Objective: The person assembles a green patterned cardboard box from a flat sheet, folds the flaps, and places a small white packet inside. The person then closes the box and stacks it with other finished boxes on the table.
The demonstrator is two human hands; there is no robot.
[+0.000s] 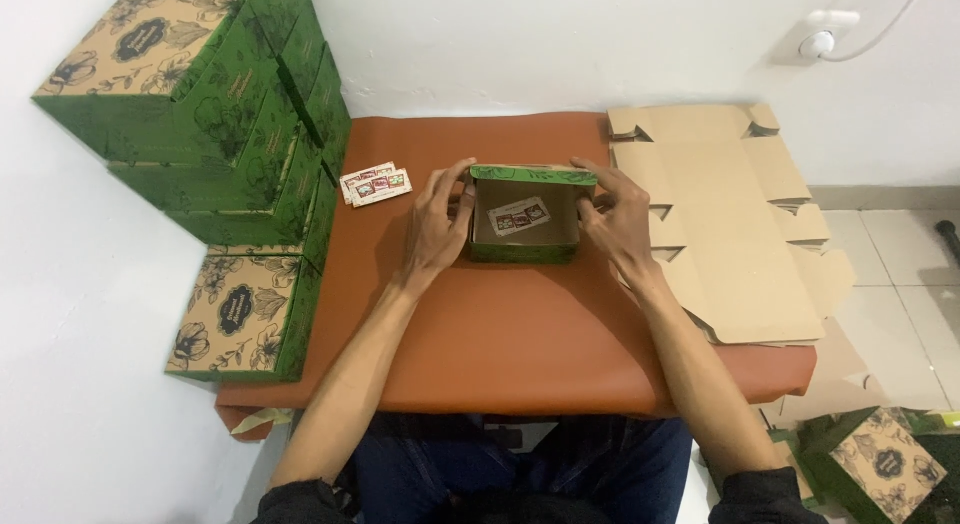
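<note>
1. Nearest to you, your forearms are reaching out over the brown table cover (520, 354), and both hands are meeting at the small green box (523, 222) in the middle of it.
2. Your left hand (437, 227) is cupping the box's left wall, fingers lying close together along the side, thumb stretching up toward the top rim.
3. Your right hand (617, 219) is mirroring that on the right wall, fingers curling onto the far rim and pressing down on the folded edge there.
4. Between your two sets of fingers the box is sitting open side up, and a small printed card (519, 217) is lying flat on its floor.
5. The risk, as I'm reading it: if you're squeezing unevenly, the thin card walls could be buckling inward or a folded flap could be springing back out from under your fingertips.
6. Just past your left fingertips, a few loose cards (375, 184) are resting on the cover, close enough that a sweep of your wrist could be scattering them.
7. Right beside your right knuckles, a flat unfolded carton blank (730, 224) is overhanging the table's edge; a nudge could be sliding it off.
8. Farther left of your left hand, finished green boxes (220, 114) are leaning in a stack against the wall, one more (245, 319) standing below them.
</note>
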